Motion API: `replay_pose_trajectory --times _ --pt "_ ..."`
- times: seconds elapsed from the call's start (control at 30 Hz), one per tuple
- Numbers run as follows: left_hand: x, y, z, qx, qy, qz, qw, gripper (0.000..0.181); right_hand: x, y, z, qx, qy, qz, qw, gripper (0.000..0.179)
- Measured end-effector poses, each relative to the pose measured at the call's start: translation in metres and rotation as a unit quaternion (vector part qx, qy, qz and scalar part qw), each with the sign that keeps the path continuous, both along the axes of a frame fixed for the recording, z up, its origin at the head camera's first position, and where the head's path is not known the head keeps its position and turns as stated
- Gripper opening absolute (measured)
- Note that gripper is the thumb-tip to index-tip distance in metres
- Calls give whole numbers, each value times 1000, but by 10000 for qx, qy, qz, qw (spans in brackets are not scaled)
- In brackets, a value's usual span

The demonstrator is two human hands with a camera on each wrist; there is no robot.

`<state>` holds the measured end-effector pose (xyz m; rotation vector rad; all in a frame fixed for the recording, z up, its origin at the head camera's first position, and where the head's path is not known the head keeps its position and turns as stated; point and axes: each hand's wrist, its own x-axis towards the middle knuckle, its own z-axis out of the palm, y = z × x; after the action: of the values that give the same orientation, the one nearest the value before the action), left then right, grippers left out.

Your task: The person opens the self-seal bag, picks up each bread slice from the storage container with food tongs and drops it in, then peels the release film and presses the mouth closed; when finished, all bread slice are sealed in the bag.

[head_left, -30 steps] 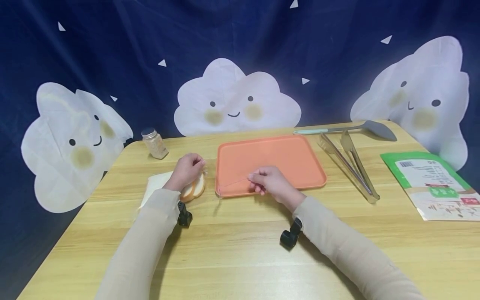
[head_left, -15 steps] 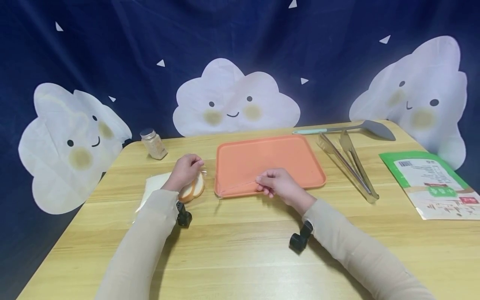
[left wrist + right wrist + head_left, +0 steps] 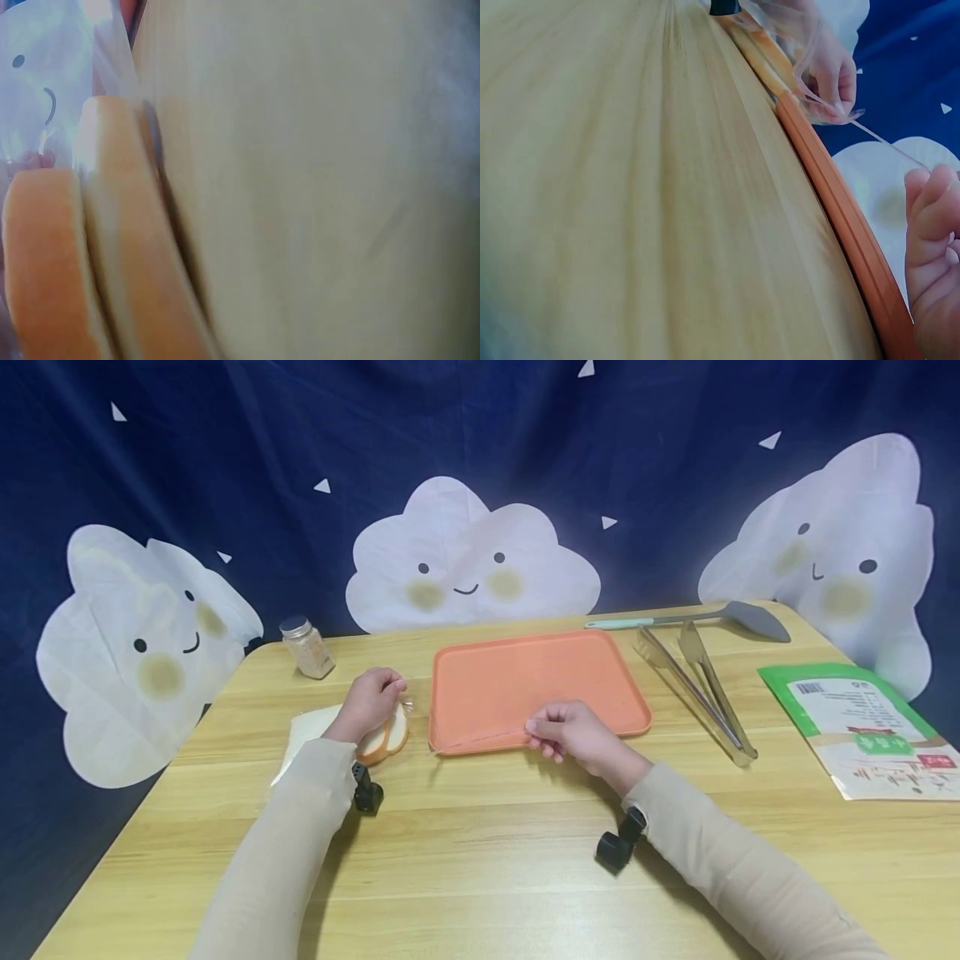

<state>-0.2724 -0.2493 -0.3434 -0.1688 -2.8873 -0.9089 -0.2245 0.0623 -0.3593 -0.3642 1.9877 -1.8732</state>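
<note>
Slices of bread (image 3: 393,737) lie in a clear plastic bag (image 3: 808,71) at the left of the table, their crusts (image 3: 46,255) filling the side of the left wrist view. My left hand (image 3: 372,702) is over the bread, and its thumb and fingers pinch the bag near its right end. Above the tray's front edge, my right hand (image 3: 576,735) pinches the end of a thin clear strip (image 3: 889,142). This strip runs taut to the bag by my left hand. A flat white area (image 3: 311,727) shows left of my left wrist, partly hidden.
An orange tray (image 3: 525,672) lies in the middle. Behind the left hand stands a jar with a grey lid (image 3: 308,648). To the right are metal tongs (image 3: 701,693), a grey turner (image 3: 750,618) and a green and white packet (image 3: 862,731).
My right hand has moved right and slightly towards me, drawing the thin strip longer across the tray's front edge. My left hand has barely shifted.
</note>
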Motion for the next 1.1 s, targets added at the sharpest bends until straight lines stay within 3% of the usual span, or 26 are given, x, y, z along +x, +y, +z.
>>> replay_pose_trajectory --times 0.3,0.57,0.8,1.1 --pt "0 -3 1 -9 -41 51 10000 22 2 13 -1 -341 275 383 9983 17" --pt "-2 -7 4 130 -21 212 9997 25 2 29 -2 -988 460 976 9892 17" --pt "-1 -6 3 279 -16 326 9991 25 0 39 -7 -1546 701 1773 9694 19" --pt "-3 -7 1 305 -22 373 9988 24 -4 55 -9 -1958 967 2751 9363 22"
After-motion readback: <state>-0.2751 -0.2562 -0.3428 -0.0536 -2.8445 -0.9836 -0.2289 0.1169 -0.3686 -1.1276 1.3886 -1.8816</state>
